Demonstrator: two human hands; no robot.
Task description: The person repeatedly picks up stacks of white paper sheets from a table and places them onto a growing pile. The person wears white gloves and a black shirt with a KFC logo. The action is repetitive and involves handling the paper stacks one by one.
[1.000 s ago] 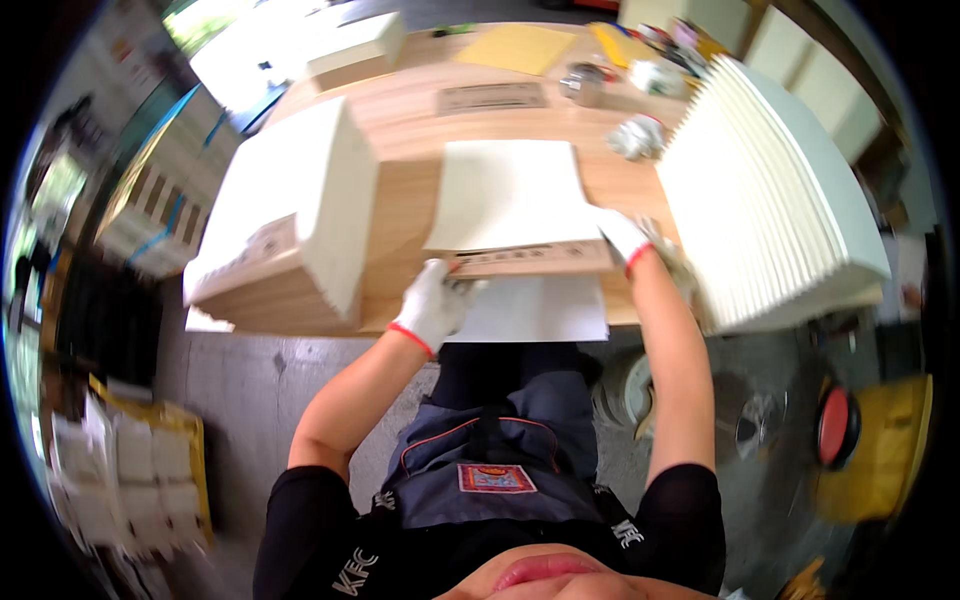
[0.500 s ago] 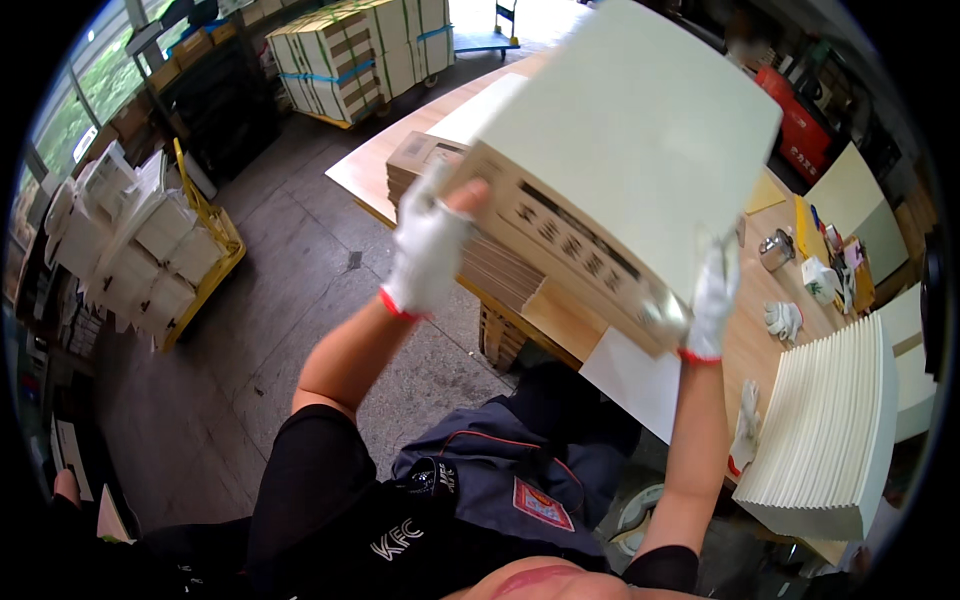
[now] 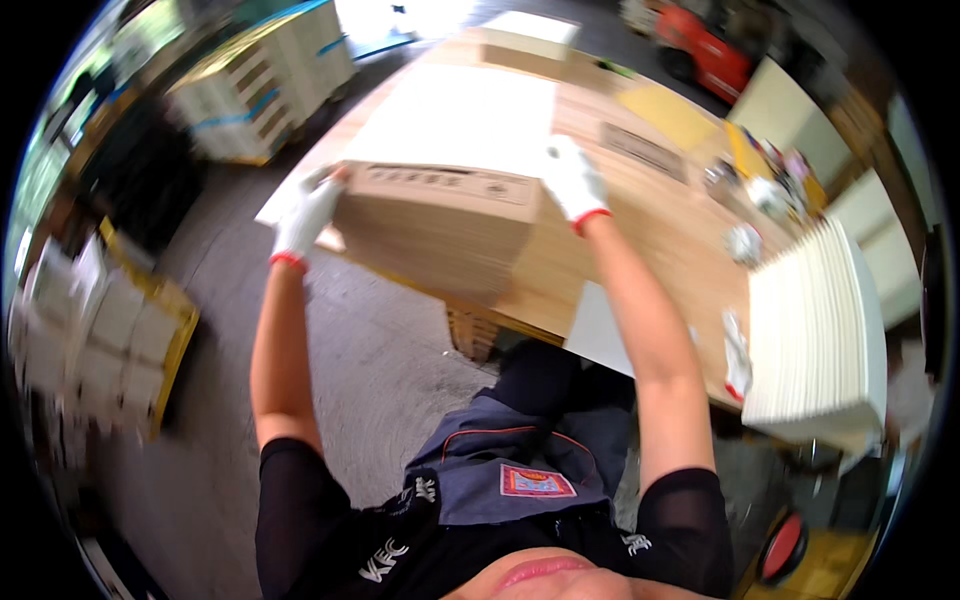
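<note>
1. White-topped board between the left hand and right hand, atop a brown-sided stack.
2. At the left hand: the board's near left corner — fingers part-curled, white glove with red cuff; firm grip or light touch, cannot tell.
3. At the right hand: the board's right edge, fingers stretched forward, gloved alike — hold likewise unclear.
4. Nearer the body than the right hand: wood-grained surface, white sheet.
5. Rightward of the right hand: printed brown strip, loose red-cuffed glove, row of white boards.
</note>
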